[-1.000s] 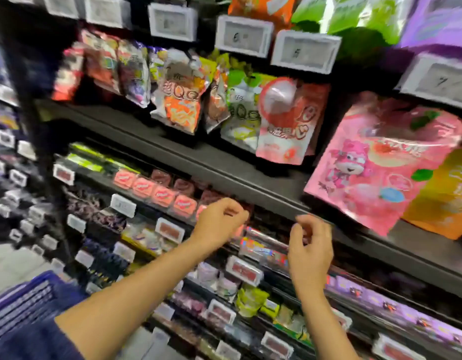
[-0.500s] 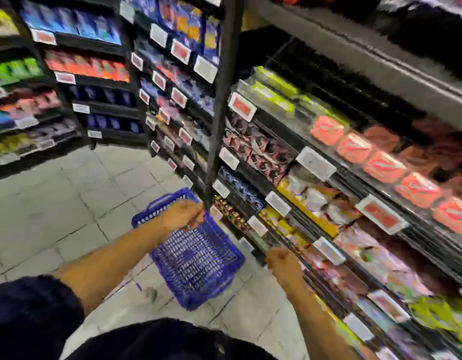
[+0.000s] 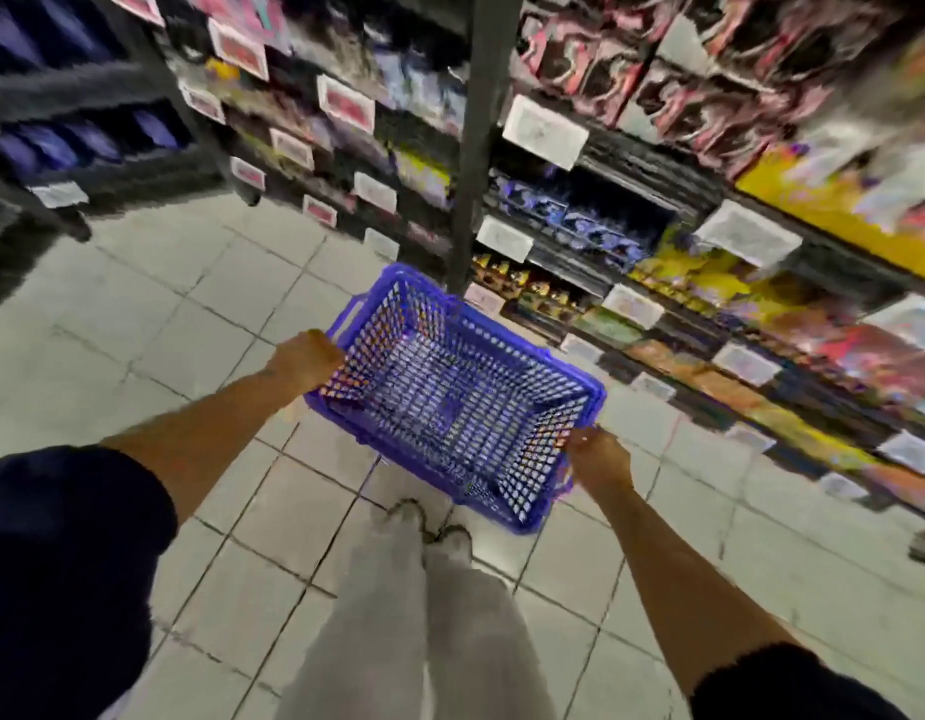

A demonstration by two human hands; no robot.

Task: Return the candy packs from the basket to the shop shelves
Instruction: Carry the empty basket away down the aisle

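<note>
From the head camera, looking steeply down, a blue plastic basket [image 3: 452, 400] sits in the middle of the frame over a pale tiled floor [image 3: 153, 314]. The left hand [image 3: 305, 358] curls round the basket's rim at its left edge, and the right hand [image 3: 598, 454] grips the rim at the lower right corner, so both hands hold it. Whether it rests on the tiles or hangs just above them I cannot tell. Through the open lattice of its walls and bottom I see no candy packs; as far as the blur allows, the basket looks empty, so the returning seems finished or nearly so.

The basket is a rigid moulded grid with a thick smooth rim, light by the look of it and stiff enough to carry by two opposite edges without twisting. The rim is the sensible hold, as the lattice would bite into fingers.

The shop shelves [image 3: 683, 210] fill the upper right of the frame, dark metal tiers with white price tags [image 3: 544, 129] and glossy, crinkly bags, soft and slippery, smeared by motion.
</note>
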